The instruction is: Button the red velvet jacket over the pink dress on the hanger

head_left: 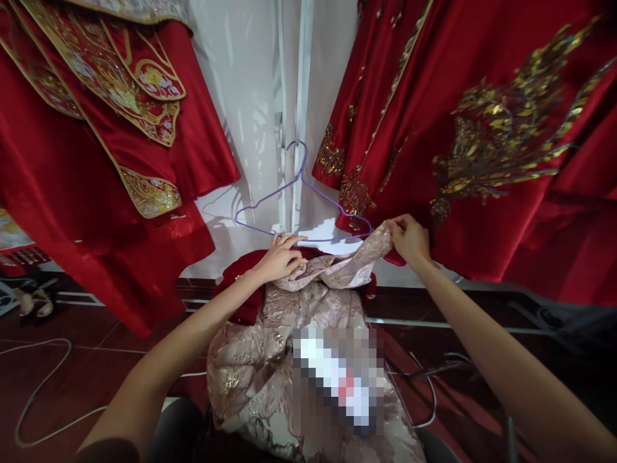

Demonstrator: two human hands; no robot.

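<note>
A pinkish-gold brocade garment lies spread in front of me, with metallic patches and creases. My right hand pinches one raised end of its upper band, pulling it out to the right. At the other side of that band, my left hand holds the fabric, its upper fingers stretched out near the hanger's bar. Just beyond both hands is a thin purple hanger, its hook up against a white upright pole. The hanger's lower right corner is close to the band's raised end. Dark red cloth shows beneath the brocade.
Red satin garments with gold embroidery hang at the left and right. A pixelated patch covers part of the brocade. White cable runs over the dark red floor, and patterned shoes stand far left.
</note>
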